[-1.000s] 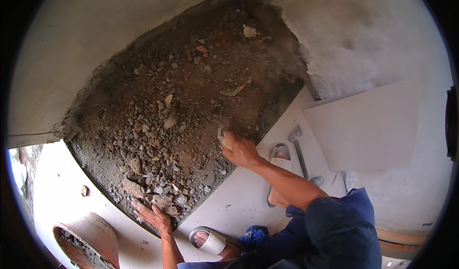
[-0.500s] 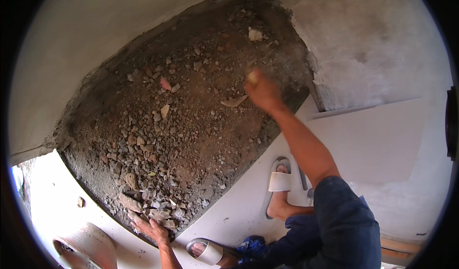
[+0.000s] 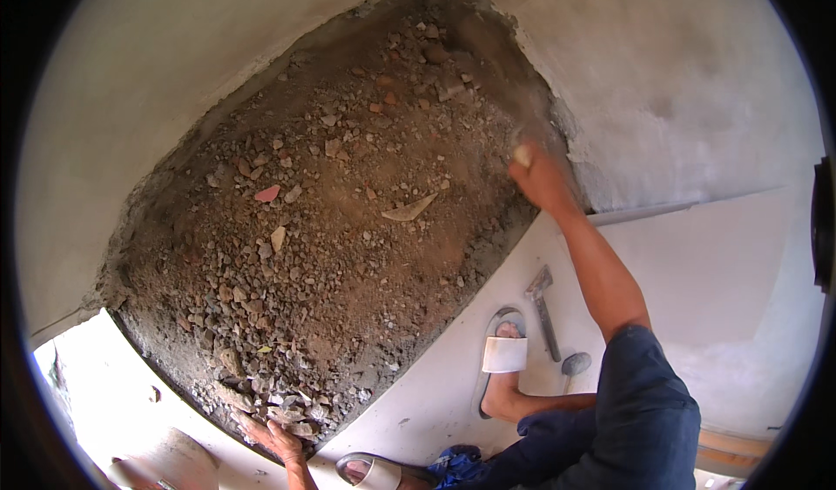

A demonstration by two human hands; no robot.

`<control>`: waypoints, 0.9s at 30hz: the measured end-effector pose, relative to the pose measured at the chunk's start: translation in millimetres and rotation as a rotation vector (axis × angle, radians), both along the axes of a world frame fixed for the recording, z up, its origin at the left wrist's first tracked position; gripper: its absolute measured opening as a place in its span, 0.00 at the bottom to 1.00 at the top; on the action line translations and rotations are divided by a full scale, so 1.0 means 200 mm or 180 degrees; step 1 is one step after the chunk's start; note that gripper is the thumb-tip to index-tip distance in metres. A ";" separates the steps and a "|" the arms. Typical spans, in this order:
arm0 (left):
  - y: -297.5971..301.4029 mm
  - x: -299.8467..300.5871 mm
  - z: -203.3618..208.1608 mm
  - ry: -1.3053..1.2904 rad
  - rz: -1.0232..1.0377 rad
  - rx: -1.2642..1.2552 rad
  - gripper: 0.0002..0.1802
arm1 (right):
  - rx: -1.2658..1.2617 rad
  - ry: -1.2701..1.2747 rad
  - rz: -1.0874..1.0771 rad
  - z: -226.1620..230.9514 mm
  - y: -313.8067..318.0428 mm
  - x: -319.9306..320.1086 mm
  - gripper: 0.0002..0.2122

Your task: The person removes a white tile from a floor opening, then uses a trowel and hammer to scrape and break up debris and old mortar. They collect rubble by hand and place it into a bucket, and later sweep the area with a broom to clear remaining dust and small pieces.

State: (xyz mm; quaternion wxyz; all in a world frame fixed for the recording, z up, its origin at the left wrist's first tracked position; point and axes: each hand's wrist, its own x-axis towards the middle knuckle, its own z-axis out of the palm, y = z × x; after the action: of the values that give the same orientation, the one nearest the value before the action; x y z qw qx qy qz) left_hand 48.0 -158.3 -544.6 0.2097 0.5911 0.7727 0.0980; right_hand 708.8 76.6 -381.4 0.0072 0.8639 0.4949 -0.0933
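My right hand point(image 3: 542, 179) is closed round a pale-handled tool point(image 3: 522, 154) over the right side of the rubble bed, near the wall. Blur hides the tool's working end, so I cannot make out its kind. At the near corner of the bed, my left hand point(image 3: 274, 439) is open, its fingers stretched out against some larger stones point(image 3: 292, 416). Brown soil and gravel point(image 3: 348, 263) fill the space between the walls and the pale tiles. A long pale shard point(image 3: 409, 208) and a pink fragment point(image 3: 267, 194) lie on top of it.
A hammer point(image 3: 545, 311) rests on the white tiles point(image 3: 435, 351) beside my sandalled foot point(image 3: 503, 359), with a grey round-ended tool point(image 3: 576, 364) close by. A large pale sheet point(image 3: 688, 263) lies at the right. One bucket-like container point(image 3: 174, 459) stands at the lower left.
My right hand has moved to the right, toward the wall, still gripping the tool. My left hand stays by the stones. The view has shifted, bringing the hammer into sight.
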 end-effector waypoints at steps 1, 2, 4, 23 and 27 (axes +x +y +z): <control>0.01 0.00 0.00 -0.0009 -0.0011 0.0031 0.39 | 0.0336 -0.0097 0.0076 -0.02 0.02 0.04 0.23; 0.01 0.01 0.01 -0.0019 -0.0015 0.0061 0.39 | 0.0432 -0.0168 0.0022 -0.05 0.07 0.08 0.24; 0.02 0.01 0.01 -0.0055 0.0076 0.0090 0.44 | 0.0233 -0.0010 -0.0175 -0.11 0.12 0.06 0.23; 0.13 0.17 0.20 -0.0206 0.0341 -0.0238 0.40 | -0.0360 0.0819 0.0580 -0.01 0.16 -0.34 0.21; 0.12 0.17 0.20 -0.0302 0.0506 -0.0451 0.42 | 0.0177 0.0652 0.0418 0.03 -0.02 -0.48 0.17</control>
State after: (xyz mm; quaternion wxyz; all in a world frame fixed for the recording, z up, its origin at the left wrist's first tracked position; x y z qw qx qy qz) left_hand 82.6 -133.7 -503.8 0.2789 0.5063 0.8113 0.0873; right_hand 613.3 72.7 -375.2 -0.0613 0.8155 0.5509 -0.1666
